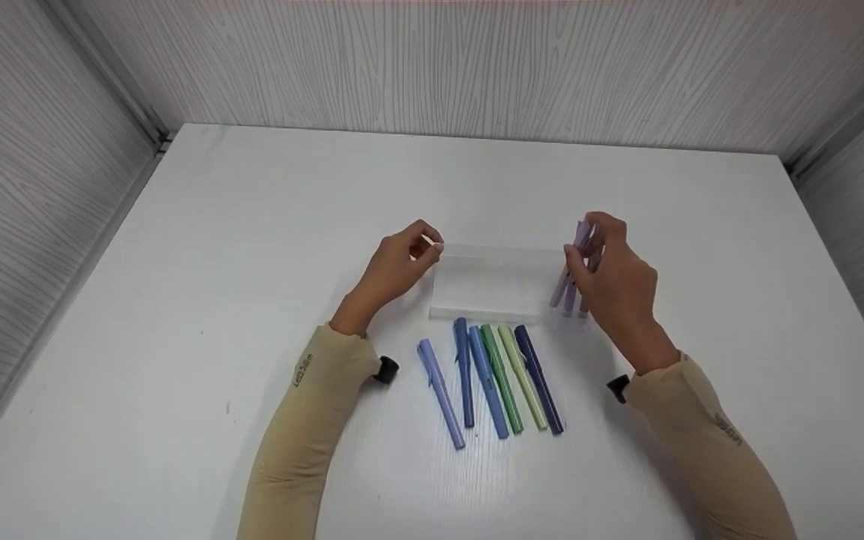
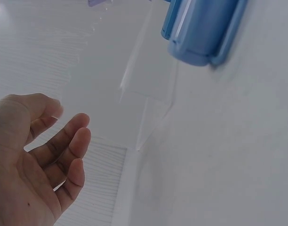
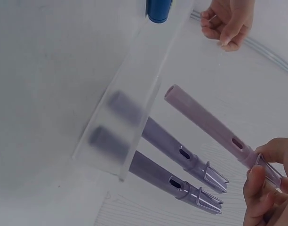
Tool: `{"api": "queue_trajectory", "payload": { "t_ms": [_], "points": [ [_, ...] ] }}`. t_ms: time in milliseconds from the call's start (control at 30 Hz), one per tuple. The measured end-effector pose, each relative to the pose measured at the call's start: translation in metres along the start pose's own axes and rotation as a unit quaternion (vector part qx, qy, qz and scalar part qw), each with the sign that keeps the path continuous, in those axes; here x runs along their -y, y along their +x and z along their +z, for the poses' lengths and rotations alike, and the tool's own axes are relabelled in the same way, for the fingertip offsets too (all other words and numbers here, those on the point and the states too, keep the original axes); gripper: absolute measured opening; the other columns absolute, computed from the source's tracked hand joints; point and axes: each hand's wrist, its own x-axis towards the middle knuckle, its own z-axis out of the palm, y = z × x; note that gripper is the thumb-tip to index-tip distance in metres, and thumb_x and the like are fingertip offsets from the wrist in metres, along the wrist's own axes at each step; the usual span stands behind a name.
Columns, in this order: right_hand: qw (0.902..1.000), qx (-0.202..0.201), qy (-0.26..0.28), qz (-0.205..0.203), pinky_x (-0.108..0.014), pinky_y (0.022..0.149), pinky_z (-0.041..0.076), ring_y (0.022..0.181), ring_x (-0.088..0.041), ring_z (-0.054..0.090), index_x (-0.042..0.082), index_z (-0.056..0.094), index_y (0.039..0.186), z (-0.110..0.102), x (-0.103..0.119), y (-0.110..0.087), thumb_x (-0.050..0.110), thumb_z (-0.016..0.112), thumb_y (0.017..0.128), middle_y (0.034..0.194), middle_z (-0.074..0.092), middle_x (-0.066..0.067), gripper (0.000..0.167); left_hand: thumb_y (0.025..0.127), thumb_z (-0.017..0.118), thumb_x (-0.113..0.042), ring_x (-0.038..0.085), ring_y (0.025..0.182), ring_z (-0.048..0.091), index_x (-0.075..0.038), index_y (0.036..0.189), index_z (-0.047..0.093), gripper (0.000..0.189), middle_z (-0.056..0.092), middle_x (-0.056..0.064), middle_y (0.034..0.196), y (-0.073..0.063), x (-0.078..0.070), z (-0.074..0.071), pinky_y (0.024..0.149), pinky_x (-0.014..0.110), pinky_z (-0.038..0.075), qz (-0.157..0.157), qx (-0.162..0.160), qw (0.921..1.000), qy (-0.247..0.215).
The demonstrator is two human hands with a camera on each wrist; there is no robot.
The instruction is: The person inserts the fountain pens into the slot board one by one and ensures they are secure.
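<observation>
A clear plastic box (image 1: 484,313) lies in front of me. At its far left corner, my left hand (image 1: 400,262) pinches the rim between thumb and finger, the other fingers loosely curled. Over the right end, my right hand (image 1: 618,281) grips a pinkish-lilac pen (image 3: 200,120) by its clip end, leaning at a slant with its lower end down. Beside it, a lilac pen (image 3: 165,141) and a greyer purple pen (image 3: 156,174) stand tilted in the box, their lower ends seen blurred through the frosted wall.
Nearer to me, several pens lie side by side: a periwinkle pen (image 1: 442,394), two blue ones, a green pen (image 1: 502,379), a lime pen (image 1: 523,379) and a navy pen (image 1: 539,379). Pale wood-grain panels (image 1: 432,67) border the white table (image 1: 177,300) at the back and sides.
</observation>
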Motion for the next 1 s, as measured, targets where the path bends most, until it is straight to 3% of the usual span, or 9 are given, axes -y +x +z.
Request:
{"api": "queue_trajectory", "payload": {
  "t_ms": [400,600,1000],
  "points": [
    [0.9992,-0.010,-0.023,-0.030,-0.031,0.047,0.039,0.052,-0.022,0.050,0.010,0.039,0.130,0.007,-0.001,-0.001,0.021,0.064,0.094,0.085,0.065,-0.014,0.045,0.100,0.054,-0.022,0.021,0.079,0.061,-0.008,0.109,0.060,0.017,0.070,0.014,0.093,0.000,0.001,0.000,0.071,0.028,0.043,0.009,0.000,0.9999,0.011],
    [0.9985,-0.016,-0.026,-0.045,-0.031,0.045,0.036,0.051,-0.022,0.050,0.009,0.041,0.129,0.010,-0.005,-0.001,0.021,0.064,0.093,0.082,0.066,-0.014,0.044,0.100,0.053,-0.022,0.026,0.082,0.065,-0.008,0.108,0.060,0.018,0.070,0.015,0.093,0.000,0.000,-0.001,0.073,0.031,0.045,0.008,0.002,1.0000,0.000],
    [0.9987,-0.003,-0.029,-0.042,-0.029,0.045,0.033,0.047,-0.020,0.046,0.009,0.043,0.129,0.015,-0.007,-0.002,0.020,0.064,0.093,0.079,0.065,-0.014,0.043,0.099,0.054,-0.022,0.020,0.079,0.063,-0.008,0.109,0.060,0.018,0.070,0.012,0.092,0.001,0.000,-0.001,0.072,0.029,0.045,0.006,0.001,0.9999,0.009]
  ]
}}
